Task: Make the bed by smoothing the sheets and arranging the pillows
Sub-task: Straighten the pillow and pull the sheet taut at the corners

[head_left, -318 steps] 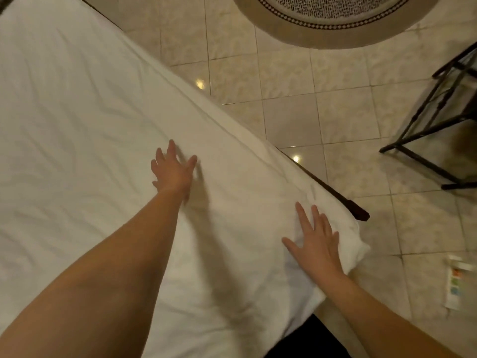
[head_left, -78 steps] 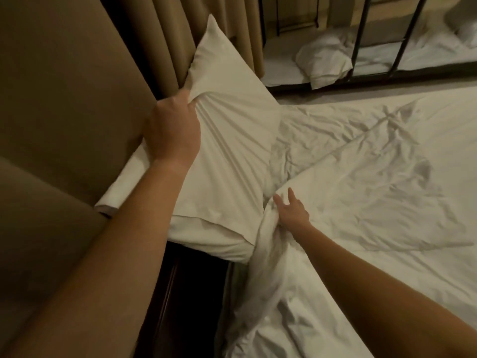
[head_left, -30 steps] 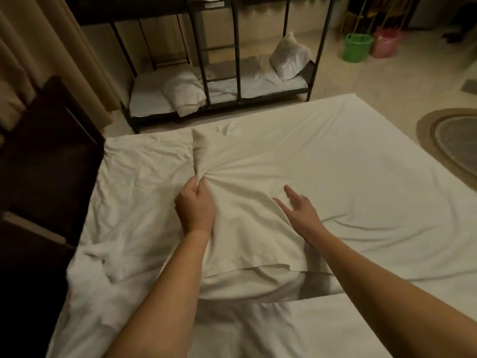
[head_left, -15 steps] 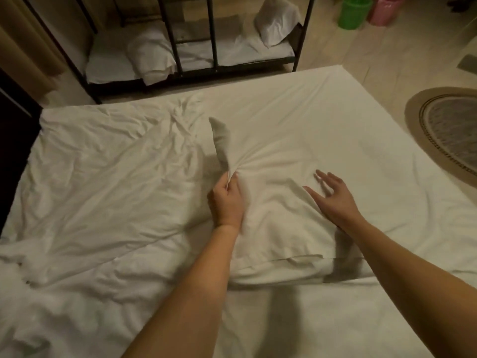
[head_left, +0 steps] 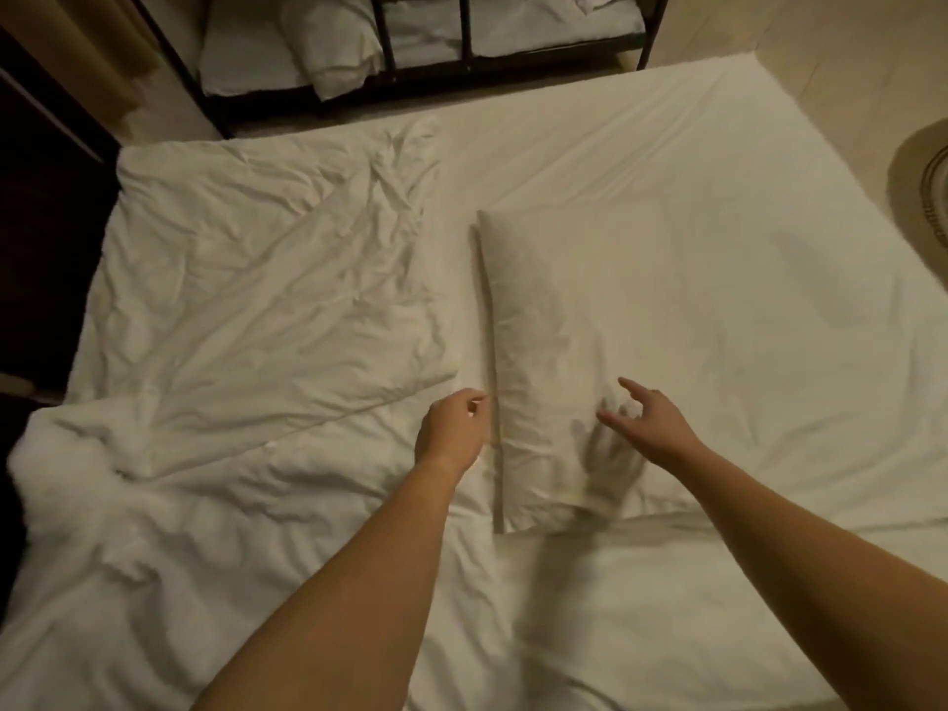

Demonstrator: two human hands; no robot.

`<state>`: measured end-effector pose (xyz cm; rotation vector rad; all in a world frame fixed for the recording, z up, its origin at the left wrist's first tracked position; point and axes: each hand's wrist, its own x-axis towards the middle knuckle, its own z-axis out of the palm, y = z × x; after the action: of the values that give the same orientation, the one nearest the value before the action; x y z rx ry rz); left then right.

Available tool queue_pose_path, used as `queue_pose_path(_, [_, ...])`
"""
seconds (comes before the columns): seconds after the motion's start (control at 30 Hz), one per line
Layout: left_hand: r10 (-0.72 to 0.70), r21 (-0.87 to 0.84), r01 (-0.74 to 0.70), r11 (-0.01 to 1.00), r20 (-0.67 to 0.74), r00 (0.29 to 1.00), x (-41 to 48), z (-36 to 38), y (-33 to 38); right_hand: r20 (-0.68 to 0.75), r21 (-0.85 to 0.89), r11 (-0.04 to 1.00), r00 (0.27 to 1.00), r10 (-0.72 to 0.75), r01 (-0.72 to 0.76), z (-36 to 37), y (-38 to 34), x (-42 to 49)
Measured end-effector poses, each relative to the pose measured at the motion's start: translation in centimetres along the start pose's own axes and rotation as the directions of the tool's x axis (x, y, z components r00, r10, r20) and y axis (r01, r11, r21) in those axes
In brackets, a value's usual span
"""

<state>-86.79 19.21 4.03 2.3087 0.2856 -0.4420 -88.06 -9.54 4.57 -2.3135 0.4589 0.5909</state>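
Note:
A white pillow (head_left: 574, 320) lies flat on the white bed sheet (head_left: 744, 207), right of the bed's middle. My left hand (head_left: 451, 428) hovers at the pillow's near left edge with fingers loosely curled and nothing in them. Just above the pillow's near end, my right hand (head_left: 651, 423) is held with fingers spread, casting a shadow on the pillow. A rumpled white duvet (head_left: 246, 310) covers the left half of the bed, bunched at its near left corner.
A black metal bunk frame (head_left: 390, 48) with white bedding and a pillow (head_left: 333, 59) stands beyond the far edge. Dark furniture (head_left: 46, 197) borders the bed on the left. A round rug (head_left: 923, 187) lies on the tiled floor at right.
My left hand has let go of the bunched pillow corner, and the pillow now lies flat. My right hand has lifted off the pillow. The view has tilted further down.

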Motion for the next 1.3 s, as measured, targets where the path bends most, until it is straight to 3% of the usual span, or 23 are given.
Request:
queue_pose_path(0.23, [-0.167, -0.025, 0.166, 0.986, -0.063, 0.984, -7.7, -7.4, -12.0, 0.094, -0.015, 0.995, 0.991, -0.098, 0.100, 8.0, -5.2, -6.1])
queue_pose_path(0.47, [-0.352, 0.090, 0.370, 0.925, -0.167, 0.921, -15.5, -15.4, -29.2, 0.260, -0.183, 0.971, 0.960, -0.105, 0.156, 20.7, -7.9, -12.8])
queue_pose_path(0.73, [-0.535, 0.208, 0.567, 0.797, -0.194, 0.822, -22.1, -22.2, -47.6, 0.261, -0.371, 0.916, 0.964, -0.054, 0.152, 33.2, -4.8, -19.4])
queue_pose_path(0.9, [-0.504, 0.363, 0.527, 0.768, -0.166, 0.848, -24.0, -24.5, -55.6, 0.332, -0.483, 0.852, 0.943, -0.038, 0.204, 39.0, -1.9, -22.7])
queue_pose_path(1.1, [-0.391, 0.601, 0.361, 0.713, -0.086, 0.916, -25.5, -24.6, -64.4, 0.307, -0.642, 0.729, 0.951, -0.036, 0.235, 40.7, 0.2, -25.6])
queue_pose_path(1.3, [-0.295, 0.564, 0.337, 0.754, -0.168, 0.941, -26.7, -23.8, -67.1, 0.379, -0.694, 0.635, 0.922, -0.079, 0.339, 41.1, 3.4, -27.3])
